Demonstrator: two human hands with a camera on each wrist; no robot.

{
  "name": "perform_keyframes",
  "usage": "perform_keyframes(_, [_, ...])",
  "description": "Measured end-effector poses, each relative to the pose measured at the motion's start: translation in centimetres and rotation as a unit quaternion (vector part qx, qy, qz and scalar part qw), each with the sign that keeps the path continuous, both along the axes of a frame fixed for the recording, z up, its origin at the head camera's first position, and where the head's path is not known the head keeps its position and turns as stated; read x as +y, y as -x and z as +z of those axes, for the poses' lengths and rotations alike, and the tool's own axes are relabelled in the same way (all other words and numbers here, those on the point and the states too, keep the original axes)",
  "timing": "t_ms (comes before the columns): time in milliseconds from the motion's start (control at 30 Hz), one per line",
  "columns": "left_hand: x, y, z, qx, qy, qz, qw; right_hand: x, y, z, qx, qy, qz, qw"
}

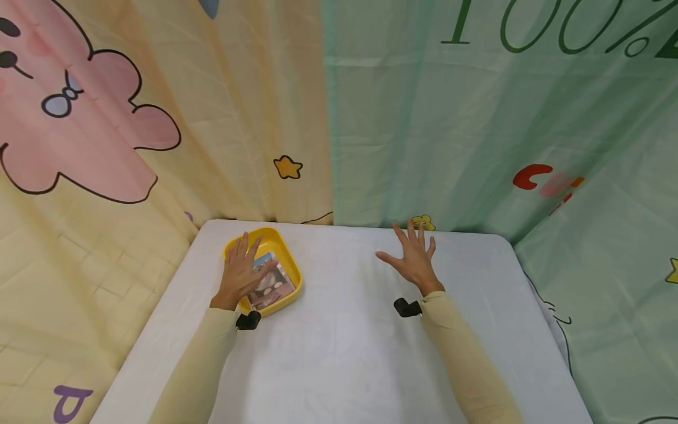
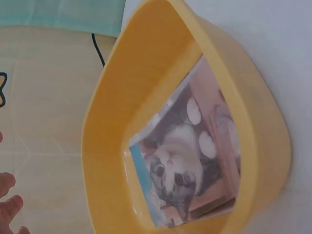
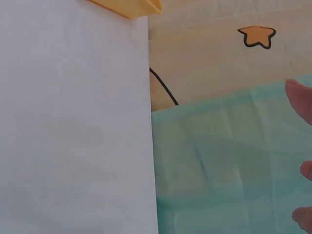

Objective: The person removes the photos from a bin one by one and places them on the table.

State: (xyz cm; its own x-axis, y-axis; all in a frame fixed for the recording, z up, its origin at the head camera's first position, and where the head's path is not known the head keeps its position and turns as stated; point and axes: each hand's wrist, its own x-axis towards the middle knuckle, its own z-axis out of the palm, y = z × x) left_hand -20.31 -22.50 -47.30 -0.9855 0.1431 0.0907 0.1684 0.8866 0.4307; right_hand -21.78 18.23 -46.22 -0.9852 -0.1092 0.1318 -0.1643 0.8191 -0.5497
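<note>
A yellow plastic basket (image 1: 293, 272) sits at the back left of the white table. Inside it lies a cat picture (image 2: 175, 161), a flat rectangular print with a grey and white cat and a blue strip along one edge. My left hand (image 1: 241, 274) is over the basket's left side with fingers spread, hiding part of the basket and picture in the head view; nothing is in its grasp. Off to the right, my right hand (image 1: 415, 257) is held out above the back of the table, fingers splayed and holding nothing. Its fingertips (image 3: 302, 100) show at the right wrist view's edge.
The white table (image 1: 339, 353) has rounded back corners. Printed curtains surround it, with a yellow curtain (image 1: 238, 118) behind the left half and a green curtain (image 1: 424, 135) behind the right. A black wrist mount (image 1: 406, 307) sticks out inward from the right sleeve.
</note>
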Motion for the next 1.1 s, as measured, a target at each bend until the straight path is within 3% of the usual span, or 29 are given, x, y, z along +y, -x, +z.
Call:
perform_keyframes(333, [-2.7, -1.8, -3.3, -0.05, -0.039, 0.063, 0.996, -1.3, 0.1, -0.7, 0.0, 0.013, 0.006, 1.0])
perform_keyframes(567, [-3.5, -3.5, -5.9, -0.114, -0.083, 0.115, 0.9833, -2.0, 0.3, -1.0, 0.003, 0.012, 0.013, 1.0])
perform_keyframes(633, [-3.6, -3.9, -6.6, -0.118, -0.097, 0.125, 0.9804, -2.2, 0.3, -1.2, 0.001, 0.014, 0.016, 1.0])
perform_keyframes(967, [-3.1, -4.8, -8.1, -0.144, -0.167, 0.161, 0.9621, -3.6, 0.6, -2.1, -0.002, 0.023, 0.024, 0.999])
perform_keyframes(1100, [-2.9, -4.9, -8.5, -0.136, -0.179, 0.165, 0.9603, -4.0, 0.7, -2.7, 0.0, 0.024, 0.028, 0.999])
